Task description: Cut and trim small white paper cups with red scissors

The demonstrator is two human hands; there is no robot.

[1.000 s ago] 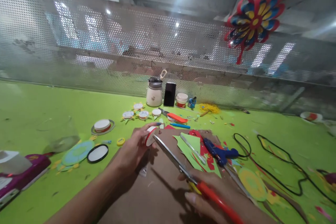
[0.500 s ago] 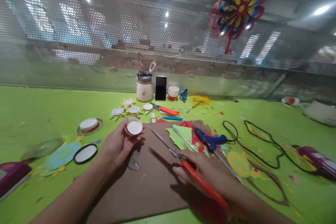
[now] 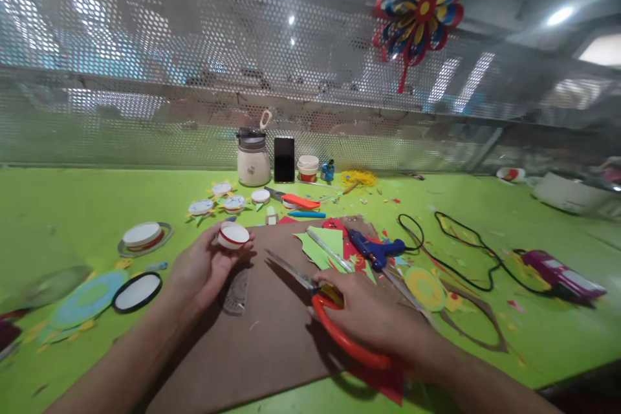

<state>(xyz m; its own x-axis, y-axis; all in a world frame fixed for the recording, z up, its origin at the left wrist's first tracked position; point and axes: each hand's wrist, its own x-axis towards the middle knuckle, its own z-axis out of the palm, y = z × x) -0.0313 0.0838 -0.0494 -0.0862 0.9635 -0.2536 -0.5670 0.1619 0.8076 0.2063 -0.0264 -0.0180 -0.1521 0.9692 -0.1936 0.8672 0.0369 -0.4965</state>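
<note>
My left hand is closed around a small round white piece with a red band on its side, its white face tilted up. Red-handled scissors are in my right hand, their blades slightly parted and pointing up and left toward the round piece, without touching it. Below my right hand is a piece of red paper; whether the hand touches it I cannot tell. Under both hands lies a brown board, with a clear protractor on it beside my left wrist.
A blue glue gun with a black cord lies by green paper on the right. Small flower-like discs, a red-handled cutting tool and a jar stand behind. A black-rimmed disc lies left.
The scissors' blades have parted slightly and the handles have turned in my right hand. The round piece has tilted, showing its red side. The whole view has shifted rightward.
</note>
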